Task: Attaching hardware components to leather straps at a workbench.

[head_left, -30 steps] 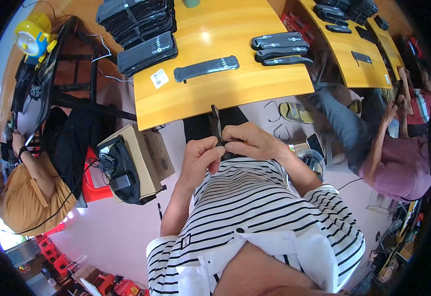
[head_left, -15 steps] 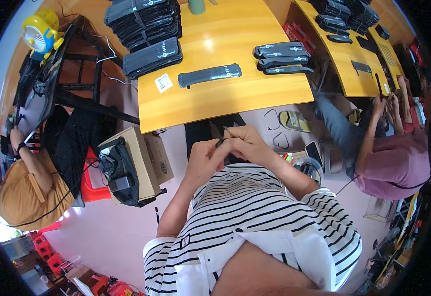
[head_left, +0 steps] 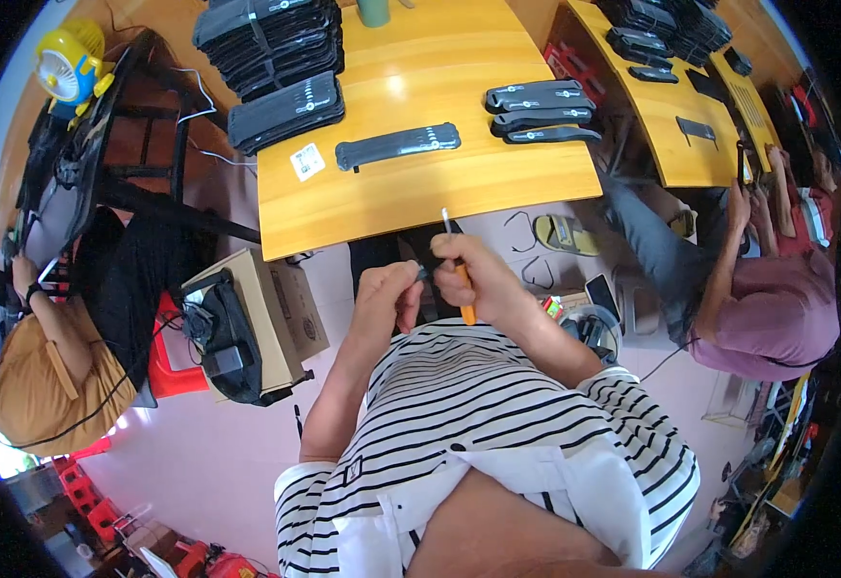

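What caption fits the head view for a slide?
Right hand holds an orange-handled tool to a small dark part in the left hand, before a yellow table.

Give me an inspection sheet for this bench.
Surface: yellow table, bare near its front edge.
Job's things: orange-handled tool in right hand; small dark part at left hand.
Clutter: black flat strip, three stacked strips, black stacks, sticker.
Grips: both hands closed on their items.
Cables: white cable left of table.
Surroundings: cardboard box, yellow fan, seated people both sides.
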### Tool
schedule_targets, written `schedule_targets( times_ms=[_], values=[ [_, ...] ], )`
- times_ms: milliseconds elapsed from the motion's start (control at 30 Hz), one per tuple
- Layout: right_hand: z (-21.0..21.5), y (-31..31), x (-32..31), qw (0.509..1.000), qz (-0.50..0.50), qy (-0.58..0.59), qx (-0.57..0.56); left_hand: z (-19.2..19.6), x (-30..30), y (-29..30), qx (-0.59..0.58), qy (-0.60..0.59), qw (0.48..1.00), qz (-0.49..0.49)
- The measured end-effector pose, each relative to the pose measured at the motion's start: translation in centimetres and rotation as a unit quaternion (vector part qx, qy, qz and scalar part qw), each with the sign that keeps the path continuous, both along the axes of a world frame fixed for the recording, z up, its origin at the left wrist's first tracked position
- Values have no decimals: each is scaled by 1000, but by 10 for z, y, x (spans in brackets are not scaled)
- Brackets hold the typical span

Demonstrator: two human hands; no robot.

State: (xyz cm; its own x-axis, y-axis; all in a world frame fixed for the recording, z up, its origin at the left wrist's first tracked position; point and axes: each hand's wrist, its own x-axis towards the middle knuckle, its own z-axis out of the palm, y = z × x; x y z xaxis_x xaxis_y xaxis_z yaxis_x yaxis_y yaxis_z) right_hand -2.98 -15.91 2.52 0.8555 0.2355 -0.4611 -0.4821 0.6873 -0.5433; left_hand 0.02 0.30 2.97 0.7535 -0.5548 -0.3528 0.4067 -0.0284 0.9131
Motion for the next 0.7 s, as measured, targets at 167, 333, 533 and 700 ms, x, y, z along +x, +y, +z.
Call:
schedule_targets(
  times_ms=[167,333,533,700],
  values=[
    [-14,-58,13,981,-92,30,166,6,10,26,-27,26,999,33],
    [-4,-130,7,939,-273,-20,207,5,13,104,-147,169,959,175],
    [20,-216,-37,902,-382,-164,117,12,-4,246,-318,42,905,279],
    [43,-179,-30,955,-230,-184,26,-4,-1,197,-183,75,923,330]
  ],
)
